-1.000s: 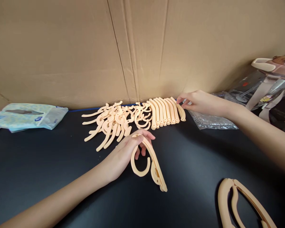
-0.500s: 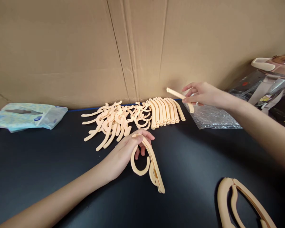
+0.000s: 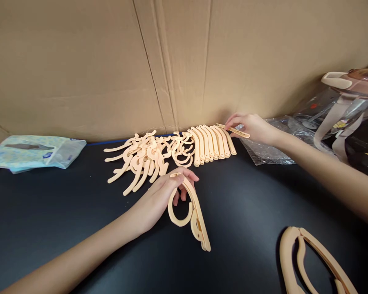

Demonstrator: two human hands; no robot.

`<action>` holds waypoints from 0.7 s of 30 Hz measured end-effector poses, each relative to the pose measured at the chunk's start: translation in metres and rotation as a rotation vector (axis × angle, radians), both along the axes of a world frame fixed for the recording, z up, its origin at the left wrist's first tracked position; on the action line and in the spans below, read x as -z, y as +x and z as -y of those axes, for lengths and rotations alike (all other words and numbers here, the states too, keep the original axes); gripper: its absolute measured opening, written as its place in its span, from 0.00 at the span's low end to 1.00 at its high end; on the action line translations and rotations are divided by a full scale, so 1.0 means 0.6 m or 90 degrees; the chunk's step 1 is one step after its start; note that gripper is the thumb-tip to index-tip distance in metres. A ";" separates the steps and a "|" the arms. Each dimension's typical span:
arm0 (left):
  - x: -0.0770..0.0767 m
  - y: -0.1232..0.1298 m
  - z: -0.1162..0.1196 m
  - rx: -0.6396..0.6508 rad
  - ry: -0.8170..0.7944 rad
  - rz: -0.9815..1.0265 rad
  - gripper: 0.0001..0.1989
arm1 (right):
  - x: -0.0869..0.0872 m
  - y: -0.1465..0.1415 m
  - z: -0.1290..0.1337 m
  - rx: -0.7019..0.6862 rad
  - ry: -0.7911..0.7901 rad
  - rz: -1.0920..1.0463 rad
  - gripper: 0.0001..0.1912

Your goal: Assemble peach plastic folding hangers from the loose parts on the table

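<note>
My left hand (image 3: 174, 188) is closed on a beige folding hanger (image 3: 199, 214) with a curved hook, pinched at its upper end above the black table. At the back right, my right hand (image 3: 248, 125) pinches a slim beige hanger arm (image 3: 237, 131), turned nearly edge-on. It hovers at the right end of a row of matching hanger arms (image 3: 213, 143) lying side by side. Left of that row lies a heap of beige hooked hanger pieces (image 3: 144, 157). Another folded hanger (image 3: 290, 257) rests at the lower right, cut off by the picture's edge.
A tissue pack (image 3: 33, 151) lies at the left. Behind my right hand are a clear plastic bag (image 3: 260, 153) and a strapped water bottle (image 3: 352, 94). A cardboard wall (image 3: 110, 69) rises along the back of the black table (image 3: 233, 228).
My right hand has moved slightly left and down toward the row, and the hanger arm in it has turned edge-on. My left hand keeps its hold on the hanger.
</note>
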State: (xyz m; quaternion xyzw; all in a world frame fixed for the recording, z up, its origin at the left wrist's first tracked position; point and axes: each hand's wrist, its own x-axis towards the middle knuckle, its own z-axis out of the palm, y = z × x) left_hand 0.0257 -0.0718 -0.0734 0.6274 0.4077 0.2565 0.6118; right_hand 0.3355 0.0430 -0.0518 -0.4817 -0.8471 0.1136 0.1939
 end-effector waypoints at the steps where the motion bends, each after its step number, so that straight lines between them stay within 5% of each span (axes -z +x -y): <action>1: 0.000 0.000 0.001 -0.002 0.002 -0.004 0.16 | 0.002 0.000 0.000 -0.003 -0.016 0.023 0.13; 8: -0.006 0.003 0.004 -0.010 0.010 -0.012 0.16 | -0.018 -0.011 0.018 -0.048 -0.096 0.046 0.17; 21: -0.013 0.004 0.002 -0.023 -0.012 -0.024 0.20 | -0.028 -0.024 0.033 0.085 -0.064 0.092 0.19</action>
